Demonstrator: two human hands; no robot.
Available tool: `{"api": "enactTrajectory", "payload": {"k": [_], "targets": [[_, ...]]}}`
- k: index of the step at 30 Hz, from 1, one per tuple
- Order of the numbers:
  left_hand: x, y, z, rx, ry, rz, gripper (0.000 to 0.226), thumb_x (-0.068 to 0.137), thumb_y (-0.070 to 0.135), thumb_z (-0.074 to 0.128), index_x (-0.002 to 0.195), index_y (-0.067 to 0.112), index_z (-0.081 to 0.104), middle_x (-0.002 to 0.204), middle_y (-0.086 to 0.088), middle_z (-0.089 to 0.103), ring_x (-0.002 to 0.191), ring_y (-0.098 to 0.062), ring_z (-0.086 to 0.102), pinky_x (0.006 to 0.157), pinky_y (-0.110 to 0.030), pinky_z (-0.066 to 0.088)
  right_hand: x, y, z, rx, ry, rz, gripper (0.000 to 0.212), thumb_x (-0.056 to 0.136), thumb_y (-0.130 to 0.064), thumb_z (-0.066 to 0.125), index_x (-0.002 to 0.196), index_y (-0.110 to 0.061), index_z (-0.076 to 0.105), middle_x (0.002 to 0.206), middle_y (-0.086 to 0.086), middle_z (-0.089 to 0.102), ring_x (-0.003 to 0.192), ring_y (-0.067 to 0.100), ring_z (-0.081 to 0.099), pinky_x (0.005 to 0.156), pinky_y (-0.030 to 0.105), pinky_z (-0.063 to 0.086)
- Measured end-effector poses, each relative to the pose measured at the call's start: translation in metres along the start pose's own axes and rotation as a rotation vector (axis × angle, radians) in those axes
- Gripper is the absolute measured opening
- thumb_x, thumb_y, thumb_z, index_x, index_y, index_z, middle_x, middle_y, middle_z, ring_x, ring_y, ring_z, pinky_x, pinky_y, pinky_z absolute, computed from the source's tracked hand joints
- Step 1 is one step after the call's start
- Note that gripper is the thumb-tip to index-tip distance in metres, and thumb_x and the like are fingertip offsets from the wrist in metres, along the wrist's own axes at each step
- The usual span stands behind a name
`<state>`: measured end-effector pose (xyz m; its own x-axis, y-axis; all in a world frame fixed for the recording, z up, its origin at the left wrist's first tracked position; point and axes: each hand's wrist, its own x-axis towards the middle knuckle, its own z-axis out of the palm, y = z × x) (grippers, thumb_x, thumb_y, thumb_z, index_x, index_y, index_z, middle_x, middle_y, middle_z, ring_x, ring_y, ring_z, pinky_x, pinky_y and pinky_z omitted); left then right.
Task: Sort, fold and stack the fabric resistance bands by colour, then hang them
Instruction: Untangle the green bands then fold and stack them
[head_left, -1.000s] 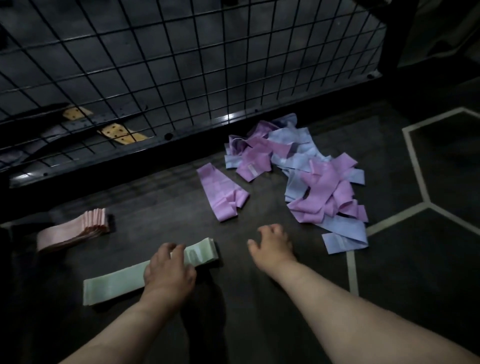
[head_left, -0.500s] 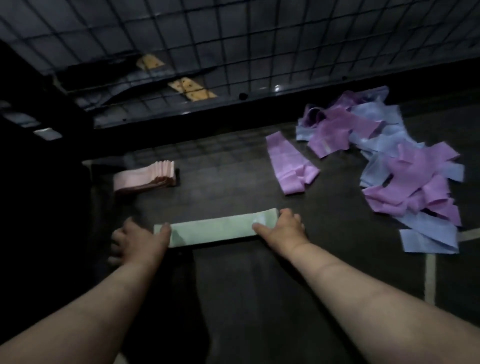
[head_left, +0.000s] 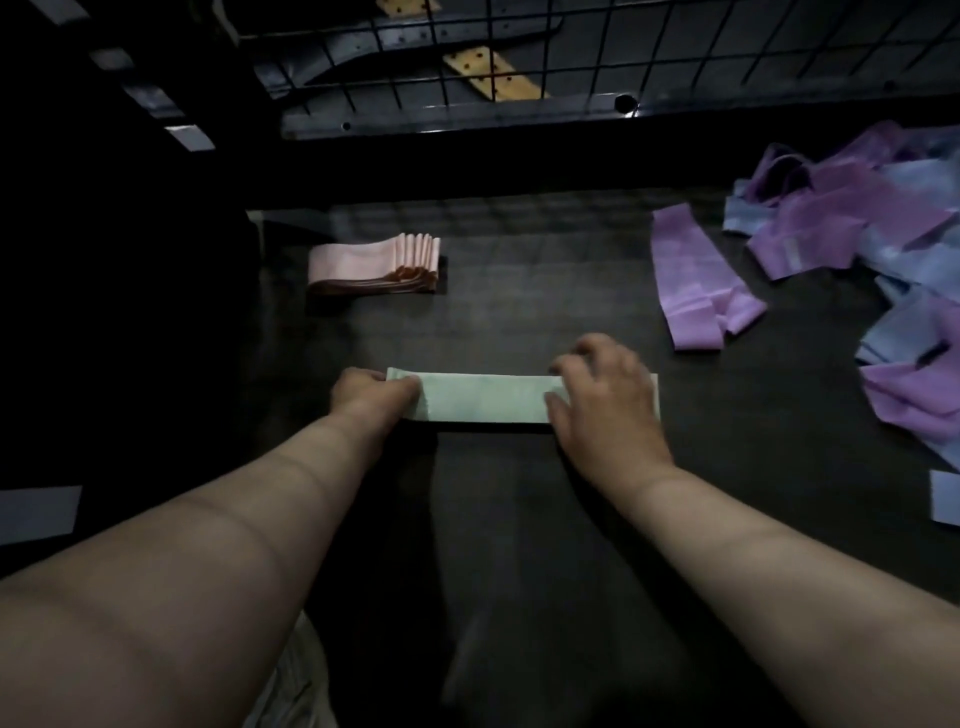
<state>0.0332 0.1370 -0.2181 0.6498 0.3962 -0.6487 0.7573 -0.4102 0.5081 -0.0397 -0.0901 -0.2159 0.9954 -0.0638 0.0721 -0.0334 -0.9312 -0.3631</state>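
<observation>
A pale green band (head_left: 483, 397) lies flat and straight on the dark floor in front of me. My left hand (head_left: 371, 392) pinches its left end, thumb on top. My right hand (head_left: 605, 402) covers its right end, fingers curled over the far edge and thumb at the near edge. A folded pink stack (head_left: 374, 262) sits beyond the green band, to the left. One purple band (head_left: 691, 286) lies loosely folded to the right. A tangled pile of purple and light blue bands (head_left: 883, 249) spreads along the right edge.
A black wire mesh panel (head_left: 467, 62) with a metal base rail stands across the far side. A light blue piece (head_left: 943, 496) lies at the right edge, a pale strip (head_left: 36, 514) at the left edge. The far left is dark.
My view has swung left and closer. The green band now lies straight; my left hand moved to its left end and my right hand slid onto its right end.
</observation>
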Motion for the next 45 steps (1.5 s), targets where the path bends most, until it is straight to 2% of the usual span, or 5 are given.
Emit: {"api": "enactTrajectory", "payload": {"k": [12, 22, 29, 41, 45], "targets": [[-0.017, 0.021, -0.006, -0.206, -0.170, -0.199, 0.039, 0.071, 0.004, 0.066, 0.109, 0.000, 0.061, 0.085, -0.021, 0.062, 0.063, -0.032, 0.061, 0.053, -0.041, 0.056, -0.003, -0.013, 0.028, 0.045, -0.151, 0.010, 0.028, 0.077, -0.024, 0.076, 0.099, -0.012, 0.064, 0.111, 0.009, 0.056, 0.101, 0.031, 0.053, 0.085, 0.041, 0.046], [-0.045, 0.028, 0.005, -0.017, 0.031, 0.144, 0.030, 0.072, 0.025, 0.076, 0.096, 0.011, 0.064, 0.093, -0.007, 0.069, 0.085, -0.023, 0.067, 0.082, -0.036, 0.058, -0.002, -0.016, 0.023, 0.125, -0.205, 0.101, 0.025, 0.085, -0.023, 0.069, 0.103, -0.007, 0.062, 0.125, 0.011, 0.053, 0.115, 0.031, 0.049, 0.096, 0.039, 0.039], [-0.085, 0.051, 0.041, 0.105, -0.045, 0.313, 0.030, 0.077, 0.023, 0.075, 0.100, 0.015, 0.058, 0.090, 0.000, 0.063, 0.068, -0.008, 0.057, 0.062, -0.020, 0.044, 0.001, -0.005, 0.007, 0.140, -0.308, 0.095, 0.023, 0.092, -0.027, 0.061, 0.109, -0.013, 0.070, 0.117, 0.013, 0.052, 0.106, 0.034, 0.047, 0.092, 0.041, 0.042], [-0.112, 0.070, 0.106, 0.419, -0.103, 0.306, 0.062, 0.071, 0.046, 0.079, 0.116, 0.013, 0.052, 0.126, -0.012, 0.056, 0.115, -0.029, 0.058, 0.090, -0.032, 0.048, 0.017, 0.040, -0.025, 0.599, -0.454, 0.343, 0.015, 0.085, 0.001, 0.064, 0.095, -0.006, 0.073, 0.087, 0.005, 0.070, 0.081, 0.012, 0.061, 0.071, 0.019, 0.045], [-0.116, 0.071, 0.114, 0.483, -0.101, 0.321, 0.060, 0.077, 0.040, 0.074, 0.123, 0.012, 0.050, 0.130, -0.010, 0.051, 0.118, -0.029, 0.055, 0.091, -0.033, 0.046, 0.015, 0.059, -0.037, 0.398, -0.187, 0.389, 0.016, 0.081, -0.005, 0.068, 0.095, -0.013, 0.071, 0.104, 0.007, 0.065, 0.095, 0.020, 0.059, 0.087, 0.028, 0.048]]}}
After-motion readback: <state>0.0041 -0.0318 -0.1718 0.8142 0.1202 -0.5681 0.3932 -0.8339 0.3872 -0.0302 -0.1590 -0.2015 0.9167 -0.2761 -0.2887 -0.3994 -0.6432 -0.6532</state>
